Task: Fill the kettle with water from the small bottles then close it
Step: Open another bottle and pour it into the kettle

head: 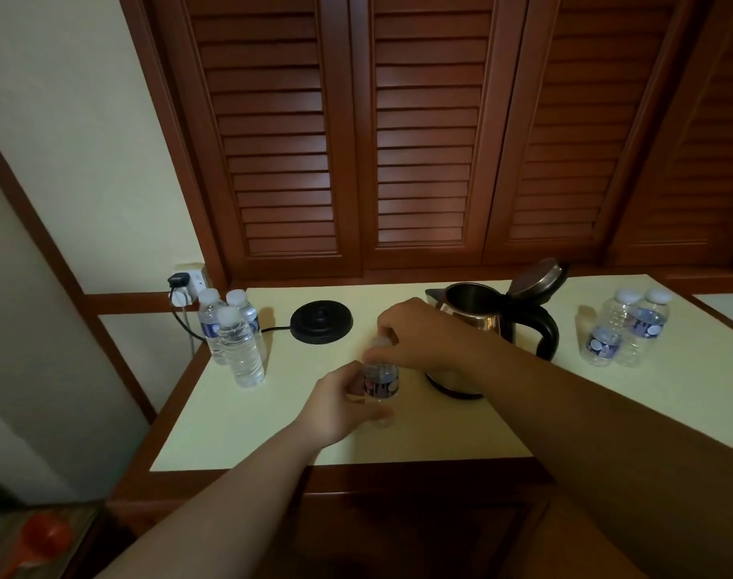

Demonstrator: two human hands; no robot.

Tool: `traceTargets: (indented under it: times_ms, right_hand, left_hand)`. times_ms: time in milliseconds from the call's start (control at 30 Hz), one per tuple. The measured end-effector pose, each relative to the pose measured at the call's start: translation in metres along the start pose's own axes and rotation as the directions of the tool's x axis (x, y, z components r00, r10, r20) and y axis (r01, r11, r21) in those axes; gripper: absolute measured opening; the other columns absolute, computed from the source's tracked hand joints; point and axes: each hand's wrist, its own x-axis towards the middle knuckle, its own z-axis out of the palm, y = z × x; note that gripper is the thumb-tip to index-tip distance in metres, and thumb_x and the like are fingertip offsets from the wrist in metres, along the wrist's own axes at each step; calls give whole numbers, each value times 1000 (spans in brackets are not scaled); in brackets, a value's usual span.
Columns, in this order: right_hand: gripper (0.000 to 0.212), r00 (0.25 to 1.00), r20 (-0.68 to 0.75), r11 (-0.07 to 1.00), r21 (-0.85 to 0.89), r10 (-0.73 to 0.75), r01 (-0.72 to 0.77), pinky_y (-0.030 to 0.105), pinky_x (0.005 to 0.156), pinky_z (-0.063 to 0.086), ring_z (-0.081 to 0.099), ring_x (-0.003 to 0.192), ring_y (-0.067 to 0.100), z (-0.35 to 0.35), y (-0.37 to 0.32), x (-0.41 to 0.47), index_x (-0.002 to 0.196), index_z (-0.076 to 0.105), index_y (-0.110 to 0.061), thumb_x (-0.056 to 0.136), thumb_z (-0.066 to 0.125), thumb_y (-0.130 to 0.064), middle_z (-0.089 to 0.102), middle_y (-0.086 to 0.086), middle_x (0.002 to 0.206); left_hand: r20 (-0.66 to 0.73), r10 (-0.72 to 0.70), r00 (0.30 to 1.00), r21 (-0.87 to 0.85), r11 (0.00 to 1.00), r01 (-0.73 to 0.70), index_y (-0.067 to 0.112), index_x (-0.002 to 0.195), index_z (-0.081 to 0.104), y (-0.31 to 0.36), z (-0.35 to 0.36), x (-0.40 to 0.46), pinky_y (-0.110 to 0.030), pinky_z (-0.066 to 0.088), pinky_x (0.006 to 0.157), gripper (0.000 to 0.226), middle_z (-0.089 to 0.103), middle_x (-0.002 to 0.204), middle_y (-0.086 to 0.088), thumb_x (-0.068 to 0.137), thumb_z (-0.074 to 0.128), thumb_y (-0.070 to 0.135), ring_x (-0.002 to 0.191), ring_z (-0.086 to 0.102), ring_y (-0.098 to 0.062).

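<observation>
A small water bottle (382,380) with a dark label stands on the pale table (440,432) in front of me. My left hand (341,401) grips its body from the left. My right hand (419,334) pinches its white cap (380,341) from above. Just behind and to the right stands the metal kettle (477,311) with a black handle; its lid (538,277) is swung up and open. My right forearm hides part of the kettle's body.
Three full bottles (231,332) stand at the table's left back corner. Two more bottles (625,328) stand at the right. The black kettle base (321,321) lies behind the held bottle, corded to a wall socket (187,284). Wooden louvred doors rise behind.
</observation>
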Motion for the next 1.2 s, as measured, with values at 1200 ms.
traceTargets:
  times_ms: [1200]
  right_hand:
    - [17, 897, -375, 972, 86, 233, -217, 34, 85, 52, 58, 102, 22, 124, 107, -139, 102, 73, -11, 92, 73, -25, 63, 3, 109]
  left_hand:
    - [-136, -10, 991, -146, 989, -10, 28, 127, 51, 19, 37, -4, -26, 55, 87, 41, 69, 115, 9, 94, 75, 34, 102, 67, -2]
